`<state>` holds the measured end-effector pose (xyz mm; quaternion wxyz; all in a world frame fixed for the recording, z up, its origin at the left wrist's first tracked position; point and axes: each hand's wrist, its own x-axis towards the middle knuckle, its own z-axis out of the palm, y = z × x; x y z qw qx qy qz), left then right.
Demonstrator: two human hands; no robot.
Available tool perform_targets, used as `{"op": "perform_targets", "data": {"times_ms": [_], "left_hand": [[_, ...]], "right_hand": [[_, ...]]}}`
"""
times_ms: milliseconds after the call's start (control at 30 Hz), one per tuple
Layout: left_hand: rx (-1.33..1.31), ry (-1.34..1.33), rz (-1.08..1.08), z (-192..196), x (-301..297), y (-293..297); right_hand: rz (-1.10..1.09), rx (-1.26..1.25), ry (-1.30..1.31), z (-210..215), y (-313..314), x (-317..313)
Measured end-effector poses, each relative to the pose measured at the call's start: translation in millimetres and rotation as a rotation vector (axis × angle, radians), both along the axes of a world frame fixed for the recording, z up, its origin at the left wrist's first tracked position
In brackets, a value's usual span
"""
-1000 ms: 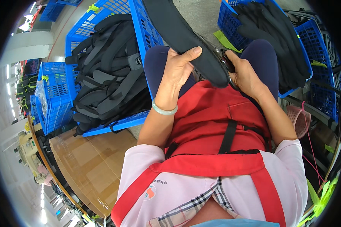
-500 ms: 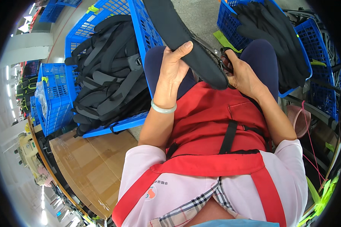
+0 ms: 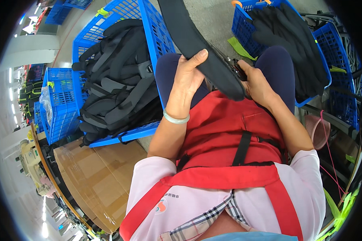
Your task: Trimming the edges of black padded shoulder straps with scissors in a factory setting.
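A long black padded strap (image 3: 201,52) runs from the top of the view down over my lap, its rounded end above the red apron. My left hand (image 3: 191,74) grips the strap's left edge, thumb on top and the other fingers underneath. By the strap's right edge, close to its lower end, my right hand (image 3: 259,82) is closed around small dark-handled scissors (image 3: 238,71). Their blades lie against or beside the strap's edge and are partly hidden, so I cannot tell whether they touch it.
To my left, a blue plastic crate (image 3: 151,36) holds many black and grey padded straps. Another blue crate (image 3: 239,26) with black padded pieces stands at the right. A cardboard box (image 3: 96,172) lies at the lower left, and a pink mesh basket (image 3: 317,126) is at the right.
The scissors and my right hand have shifted slightly along the strap's edge, and the handles look closer together. The strap's lower end has dipped a little toward the apron.
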<state>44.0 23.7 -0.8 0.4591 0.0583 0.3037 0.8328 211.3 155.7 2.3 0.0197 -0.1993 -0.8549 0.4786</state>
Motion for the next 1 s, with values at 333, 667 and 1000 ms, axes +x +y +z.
{"op": "perform_targets", "data": {"times_ms": [333, 667, 1000], "left_hand": [[-0.518, 0.685, 0.089, -6, 6, -2], [-0.095, 0.116, -0.039, 2, -26, -17], [0.063, 0.083, -0.068, -12, -22, -19]], "right_hand": [[0.020, -0.153, 0.139, 43, -4, -6], [0.275, -0.073, -0.011, 57, 12, 17], [0.027, -0.109, 0.130, 41, -2, 14]]}}
